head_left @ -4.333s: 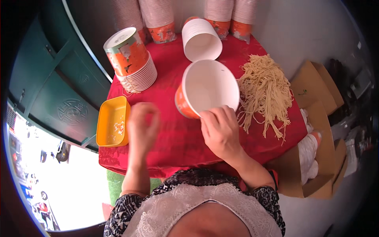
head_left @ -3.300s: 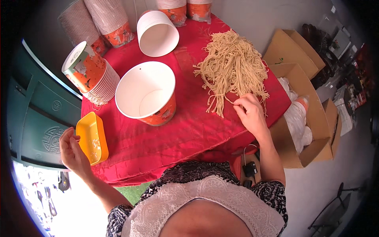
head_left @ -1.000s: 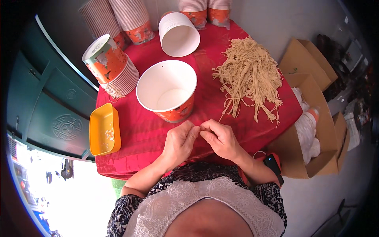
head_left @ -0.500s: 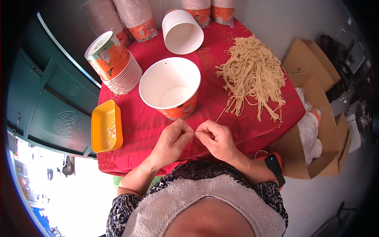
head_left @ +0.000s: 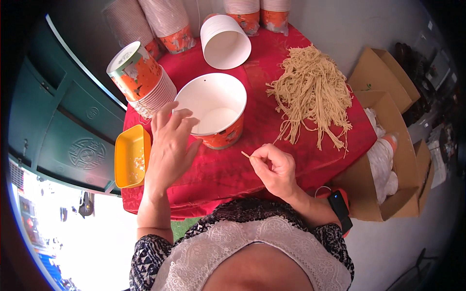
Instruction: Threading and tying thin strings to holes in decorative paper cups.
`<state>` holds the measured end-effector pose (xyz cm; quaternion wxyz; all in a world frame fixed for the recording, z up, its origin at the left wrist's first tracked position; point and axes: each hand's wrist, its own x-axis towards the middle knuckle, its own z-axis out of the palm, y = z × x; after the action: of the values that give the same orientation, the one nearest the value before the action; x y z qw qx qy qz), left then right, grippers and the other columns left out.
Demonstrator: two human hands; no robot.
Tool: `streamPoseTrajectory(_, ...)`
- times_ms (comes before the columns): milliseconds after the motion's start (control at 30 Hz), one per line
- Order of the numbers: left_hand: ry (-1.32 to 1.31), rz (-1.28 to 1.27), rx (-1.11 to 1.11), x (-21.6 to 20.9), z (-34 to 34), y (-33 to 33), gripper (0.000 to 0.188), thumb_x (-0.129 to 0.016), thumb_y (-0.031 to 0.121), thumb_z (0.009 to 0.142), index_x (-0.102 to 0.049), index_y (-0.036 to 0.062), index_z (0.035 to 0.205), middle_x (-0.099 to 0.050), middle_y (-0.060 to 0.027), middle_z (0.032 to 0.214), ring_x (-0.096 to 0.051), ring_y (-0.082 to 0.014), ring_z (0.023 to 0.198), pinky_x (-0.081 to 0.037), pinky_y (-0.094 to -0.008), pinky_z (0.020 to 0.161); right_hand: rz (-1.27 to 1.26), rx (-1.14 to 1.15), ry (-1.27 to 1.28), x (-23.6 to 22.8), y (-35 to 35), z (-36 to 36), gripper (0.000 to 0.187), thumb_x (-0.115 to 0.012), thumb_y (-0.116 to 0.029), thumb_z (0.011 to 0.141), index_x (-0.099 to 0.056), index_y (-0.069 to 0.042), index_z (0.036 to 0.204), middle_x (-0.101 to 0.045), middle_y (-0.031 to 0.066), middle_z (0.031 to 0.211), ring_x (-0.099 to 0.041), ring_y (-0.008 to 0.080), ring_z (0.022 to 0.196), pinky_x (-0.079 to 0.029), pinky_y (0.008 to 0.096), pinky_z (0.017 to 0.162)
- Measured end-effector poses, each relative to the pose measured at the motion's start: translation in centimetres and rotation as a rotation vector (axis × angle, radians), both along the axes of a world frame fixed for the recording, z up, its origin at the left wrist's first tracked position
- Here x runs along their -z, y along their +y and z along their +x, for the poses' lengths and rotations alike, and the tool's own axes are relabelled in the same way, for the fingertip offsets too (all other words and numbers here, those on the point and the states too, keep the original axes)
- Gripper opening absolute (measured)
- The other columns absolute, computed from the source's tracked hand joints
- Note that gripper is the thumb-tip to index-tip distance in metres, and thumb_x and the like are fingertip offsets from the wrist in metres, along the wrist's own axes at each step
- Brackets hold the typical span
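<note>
A large white-lined paper bucket (head_left: 218, 119) with an orange outside stands upright on the red-covered table, a small dark hole near its far rim. My left hand (head_left: 167, 145) is raised with fingers apart, overlapping the bucket's left rim; I cannot tell whether it touches. In front of the bucket, my right hand (head_left: 275, 169) pinches a beige cord (head_left: 245, 154), whose short end sticks out to the left of the fingertips. From behind this hand a thin strand runs up toward a heap of beige cords (head_left: 313, 92) at the table's right.
A yellow tub (head_left: 132, 167) with small pale bits inside stands at the left edge. Behind it rises a stack of buckets (head_left: 141, 77). Another bucket (head_left: 225, 43) lies on its side at the back. Open cardboard boxes (head_left: 388, 111) stand right of the table.
My left hand has parted from the right and moved up and left to the bucket's rim, its fingers opening. My right hand has shifted slightly right, keeping the cord.
</note>
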<state>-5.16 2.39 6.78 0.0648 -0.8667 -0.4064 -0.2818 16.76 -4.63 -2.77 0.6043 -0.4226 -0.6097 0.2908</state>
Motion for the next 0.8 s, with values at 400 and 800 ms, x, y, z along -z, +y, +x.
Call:
streamPoseTrajectory(400, 0.103, -0.097, 0.215, -0.2, 3.1, -0.6, 0.02, -0.078, 0.007, 0.074, -0.064, 0.0064, 0.088, -0.066, -0.0058, 0.096, -0.056, -0.0295, 0.12, -0.025, -0.0606, 0.116, 0.367, 0.216, -0.154, -0.7, 1.8, 0.2, 0.019, -0.068, 0.011, 0.073, -0.06, -0.005, 0.08, -0.057, 0.0047, 0.07, -0.052, 0.0221, 0.059, -0.038, 0.0341, 0.059)
streamPoseTrajectory(800, -0.131, -0.157, 0.177, -0.4, 1.5, 0.5, 0.013, -0.072, 0.006, 0.083, -0.064, 0.0041, 0.093, -0.066, -0.0088, 0.092, -0.061, -0.0294, 0.109, -0.028, -0.0592, 0.113, 0.368, 0.199, -0.129, 0.0, 3.0, -0.1, 0.019, -0.069, 0.011, 0.074, -0.059, -0.005, 0.08, -0.056, 0.0046, 0.069, -0.052, 0.0216, 0.058, -0.038, 0.0349, 0.059)
